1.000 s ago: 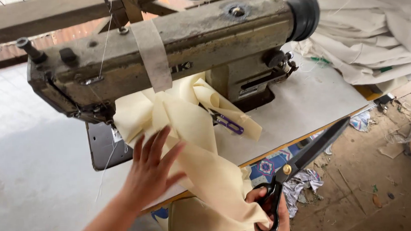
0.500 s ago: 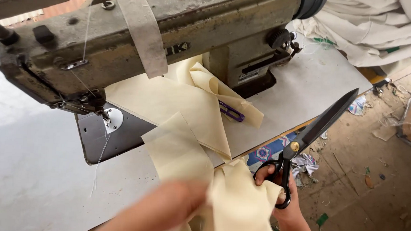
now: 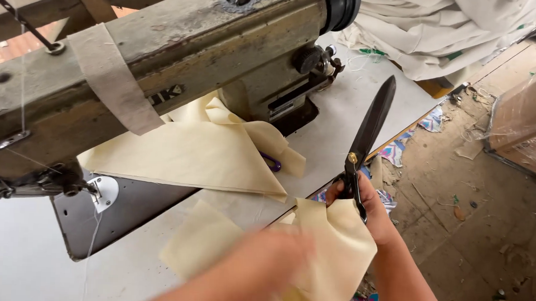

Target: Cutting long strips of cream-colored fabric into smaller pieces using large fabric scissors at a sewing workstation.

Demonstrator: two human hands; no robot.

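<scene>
Head view: an old grey-green sewing machine (image 3: 163, 61) stands across the top of the picture on a white table (image 3: 22, 266), and everything else is placed from it. In front of the machine's arm a folded piece of cream fabric (image 3: 189, 156) lies flat on the table, one corner tucked under the arm. A small purple tool (image 3: 272, 163) peeks out from the fabric's right edge, just in front of the machine's base.

Nearer the camera than the machine, at the table's front edge, the right hand (image 3: 362, 206) is closed round the handles of large black scissors (image 3: 368, 137). The blades are shut and point up and away, toward the machine's handwheel end. A second piece of cream cloth (image 3: 329, 255) hangs at the table edge, touching this hand.

The left hand (image 3: 269, 259) is blurred with motion in front of the machine's needle plate (image 3: 103, 191). It lies over the same cloth, but whether its fingers grip it or are spread cannot be told.

Behind the machine's right end, a heap of white cloth (image 3: 442, 31) rests on the table. To the right lies a dirt floor (image 3: 477, 196) strewn with scraps.
</scene>
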